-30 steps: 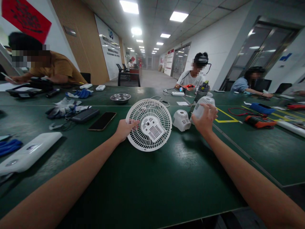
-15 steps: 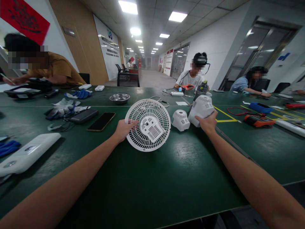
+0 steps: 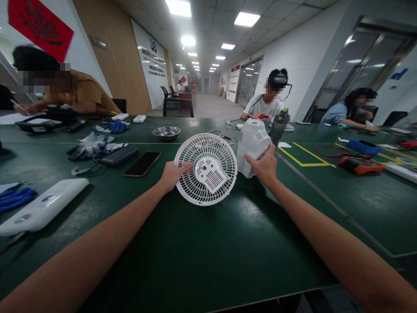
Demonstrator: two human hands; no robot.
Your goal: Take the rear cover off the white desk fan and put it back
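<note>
A round white fan grille (image 3: 206,168) with a small vented block at its centre stands tilted on the green table (image 3: 208,243). My left hand (image 3: 172,174) grips its left rim, fingers curled through the ribs. My right hand (image 3: 264,165) is closed on a white plastic fan housing (image 3: 252,142) and holds it just right of the grille, above the table. The second white housing seen earlier is hidden behind the held one.
A black phone (image 3: 142,164), a dark power bank (image 3: 119,156), gloves (image 3: 93,142), a steel bowl (image 3: 166,132) and a white flat device (image 3: 42,211) lie to the left. Yellow tape lines (image 3: 301,157) and red and blue tools (image 3: 358,165) sit right. Three people work across the tables.
My right hand has carried the white housing leftward from the yellow tape area to beside the grille, covering the other housing. My left hand has stayed on the grille.
</note>
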